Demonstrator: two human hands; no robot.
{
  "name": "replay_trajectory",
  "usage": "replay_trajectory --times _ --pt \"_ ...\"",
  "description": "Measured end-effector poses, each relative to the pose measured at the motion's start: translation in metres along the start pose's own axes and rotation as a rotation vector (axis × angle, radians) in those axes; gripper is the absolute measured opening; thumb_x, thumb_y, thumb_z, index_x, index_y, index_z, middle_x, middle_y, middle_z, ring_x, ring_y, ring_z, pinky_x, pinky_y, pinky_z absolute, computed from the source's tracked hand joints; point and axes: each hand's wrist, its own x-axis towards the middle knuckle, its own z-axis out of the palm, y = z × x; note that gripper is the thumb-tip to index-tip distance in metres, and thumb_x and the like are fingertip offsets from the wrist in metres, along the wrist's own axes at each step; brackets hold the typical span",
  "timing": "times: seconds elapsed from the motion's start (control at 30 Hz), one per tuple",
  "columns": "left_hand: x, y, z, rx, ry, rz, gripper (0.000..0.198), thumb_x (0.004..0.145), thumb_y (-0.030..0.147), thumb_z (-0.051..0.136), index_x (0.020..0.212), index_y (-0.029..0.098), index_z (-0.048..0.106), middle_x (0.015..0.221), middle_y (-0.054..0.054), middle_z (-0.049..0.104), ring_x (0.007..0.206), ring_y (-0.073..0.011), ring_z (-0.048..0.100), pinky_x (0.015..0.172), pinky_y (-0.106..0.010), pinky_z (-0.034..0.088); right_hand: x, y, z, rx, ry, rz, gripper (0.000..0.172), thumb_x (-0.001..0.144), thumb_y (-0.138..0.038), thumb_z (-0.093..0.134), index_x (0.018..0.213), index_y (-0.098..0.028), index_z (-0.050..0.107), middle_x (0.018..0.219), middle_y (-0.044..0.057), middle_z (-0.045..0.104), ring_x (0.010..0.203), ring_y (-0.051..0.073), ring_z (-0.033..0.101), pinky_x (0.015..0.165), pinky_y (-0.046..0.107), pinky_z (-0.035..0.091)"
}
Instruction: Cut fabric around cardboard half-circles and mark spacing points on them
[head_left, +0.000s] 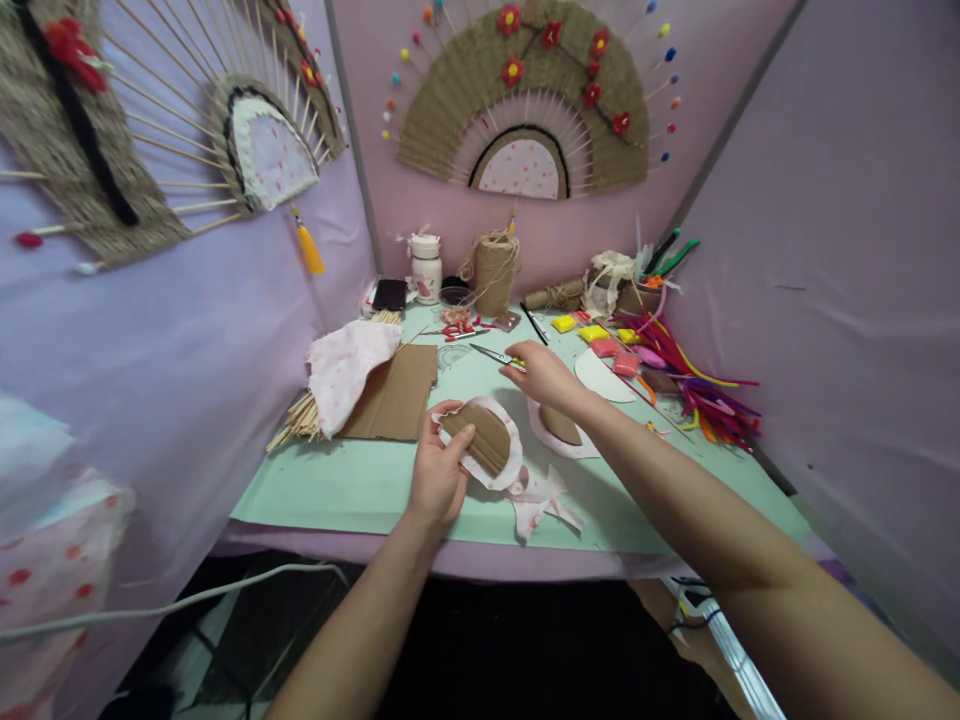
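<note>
- Cardboard half-round [487, 442], one, in the left hand [439, 475] above the near middle of the table [300, 495], a pink-spotted fabric rim [514, 455] showing round it.
- Left hand: grasping both layers, thumb flat across the cardboard, fingers beneath; forearm rising from the near edge.
- Right hand [546, 372]: back upward, fingers closed about the handles of one pair of scissors [491, 354], blades pointing left. Arm stretched far and leftward. Cannot tell whether scissors touch the tabletop.
- Second cardboard piece [561, 427], one, on fabric just beside, partly under the right forearm.
- Fabric scraps [531, 502] at the near side; overlapping, count unclear.
- Left: one cardboard sheet [397, 400], one spotted cloth [349, 370], one bundle of sticks [296, 425].
- Right: one white half-round [604, 380], three yellow packets [593, 333].
- Far: one twine spool [495, 278], one white bottle [427, 270].
- Walls: two fans [427, 120], one left, one far.
</note>
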Motion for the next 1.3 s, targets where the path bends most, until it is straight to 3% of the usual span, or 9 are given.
replay_trajectory --times 0.13,0.3,0.5,0.6,0.73,0.9,1.13,1.23,1.3 --pt "-0.003 0.000 0.002 0.029 -0.007 -0.018 0.042 0.068 0.023 0.079 0.102 0.025 0.055 0.094 0.002 0.065 0.080 -0.0132 0.064 0.077 -0.027 0.052 -0.031 -0.016 -0.013 0.396 0.077 -0.151 0.021 0.092 -0.031 0.060 0.106 -0.017 0.067 0.107 0.008 0.071 0.097 0.018 0.066 0.087 0.029 0.049" --pt "-0.001 -0.001 -0.003 0.015 0.025 0.009 0.039 0.067 0.020 0.079 0.099 0.024 0.057 0.095 0.002 0.066 0.079 -0.0120 0.063 0.076 -0.025 0.051 -0.082 -0.011 -0.010 0.383 -0.026 -0.147 0.022 0.090 -0.030 0.062 0.107 -0.017 0.067 0.107 0.010 0.071 0.097 0.022 0.066 0.089 0.037 0.051" --pt "0.001 -0.004 -0.011 0.022 0.082 0.033 0.038 0.066 0.020 0.080 0.098 0.023 0.060 0.097 0.001 0.067 0.084 -0.0138 0.063 0.078 -0.025 0.050 -0.156 -0.008 0.013 0.400 -0.160 -0.387 0.065 0.079 -0.040 0.076 0.138 -0.024 0.051 0.142 0.015 0.052 0.130 0.031 0.050 0.106 0.048 0.046" --pt "0.001 -0.006 -0.012 0.030 0.093 0.039 0.035 0.066 0.021 0.081 0.095 0.023 0.062 0.096 0.001 0.068 0.082 -0.0135 0.063 0.076 -0.025 0.050 -0.176 -0.004 0.033 0.366 -0.099 -0.440 0.058 0.086 -0.033 0.068 0.141 -0.024 0.049 0.143 0.014 0.053 0.135 0.031 0.045 0.107 0.051 0.045" --pt "0.001 -0.008 -0.013 0.055 0.101 0.057 0.029 0.067 0.024 0.081 0.090 0.021 0.063 0.099 -0.001 0.068 0.084 -0.0139 0.064 0.077 -0.025 0.050 -0.184 0.004 0.055 0.399 0.098 -0.481 0.039 0.096 -0.015 0.044 0.132 -0.025 0.058 0.128 0.012 0.065 0.121 0.025 0.057 0.096 0.045 0.054" --pt "0.001 -0.009 -0.015 0.123 0.104 0.084 0.027 0.069 0.024 0.079 0.091 0.020 0.064 0.094 -0.002 0.067 0.083 -0.0144 0.063 0.076 -0.025 0.050 -0.200 0.008 0.044 0.459 0.185 -0.494 0.036 0.096 -0.012 0.041 0.120 -0.026 0.064 0.110 0.009 0.073 0.097 0.022 0.064 0.081 0.040 0.058" --pt "0.002 -0.009 -0.016 0.114 0.140 0.102 0.027 0.069 0.022 0.078 0.091 0.021 0.063 0.105 -0.003 0.066 0.089 -0.0146 0.063 0.078 -0.025 0.051 -0.255 0.033 -0.018 0.446 0.039 -0.082 0.038 0.088 -0.014 0.040 0.110 -0.030 0.067 0.098 0.007 0.074 0.089 0.023 0.070 0.076 0.036 0.057" --pt "0.002 -0.009 -0.015 0.105 0.152 0.096 0.027 0.069 0.021 0.078 0.091 0.021 0.063 0.106 -0.003 0.066 0.089 -0.0145 0.063 0.078 -0.024 0.051 -0.276 0.051 -0.029 0.356 -0.037 0.193 0.038 0.083 -0.020 0.043 0.112 -0.032 0.065 0.098 0.006 0.075 0.083 0.025 0.072 0.072 0.036 0.057" --pt "0.002 -0.009 -0.015 0.103 0.171 0.099 0.027 0.068 0.020 0.078 0.091 0.021 0.064 0.107 -0.003 0.066 0.089 -0.0146 0.063 0.078 -0.024 0.051 -0.289 0.060 -0.026 0.314 -0.117 0.328 0.029 0.080 -0.024 0.047 0.097 -0.033 0.069 0.089 0.005 0.076 0.076 0.025 0.072 0.067 0.035 0.056"
